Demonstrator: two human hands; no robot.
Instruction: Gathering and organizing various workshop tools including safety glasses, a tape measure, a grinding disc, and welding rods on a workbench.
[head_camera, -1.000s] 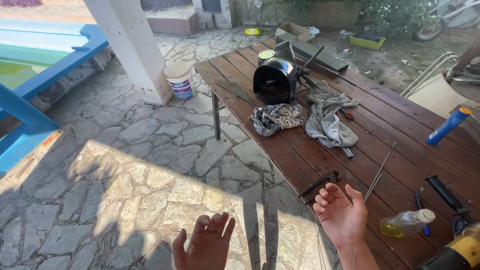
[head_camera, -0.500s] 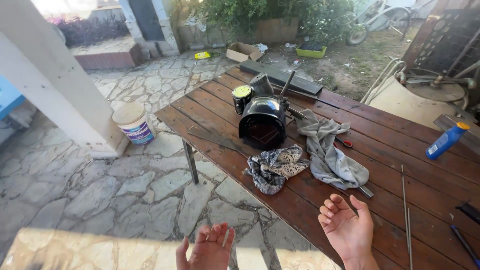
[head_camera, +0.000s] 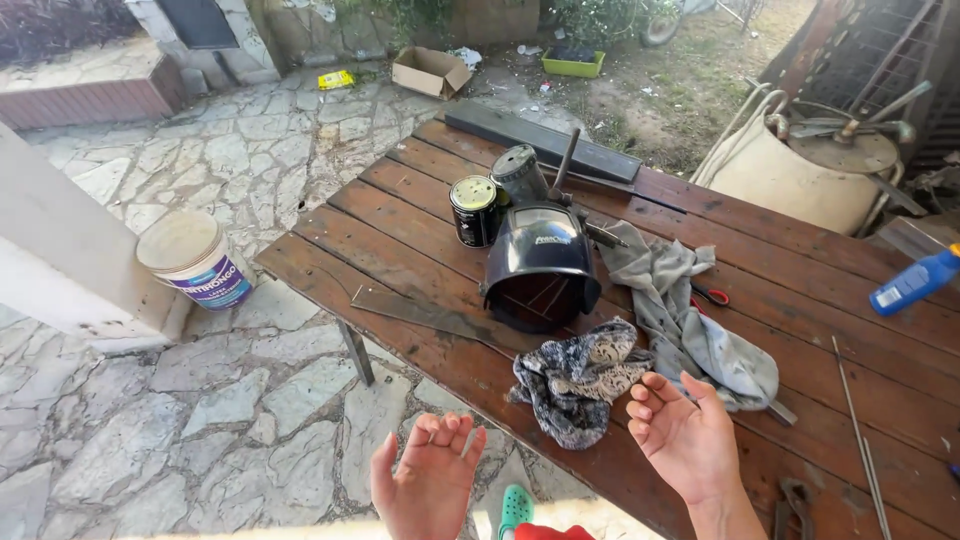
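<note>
Head view: right hand (head_camera: 685, 440) open, palm up, empty, touching or just short of the patterned cloth (head_camera: 580, 378), which lies at its 10 o'clock on the wooden table (head_camera: 400, 250). Left hand (head_camera: 428, 482) also open and empty, off the table edge; cloth at its 1 o'clock, farther.

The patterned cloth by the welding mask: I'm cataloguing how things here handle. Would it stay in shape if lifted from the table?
Probably not. The patterned cloth lies crumpled in soft folds, so it would likely droop and hang limp. It looks thin, so probably light for its size. Bunched flat on the wooden table, it seems unlikely to roll or tip; pushed, it would more likely crease.
</note>
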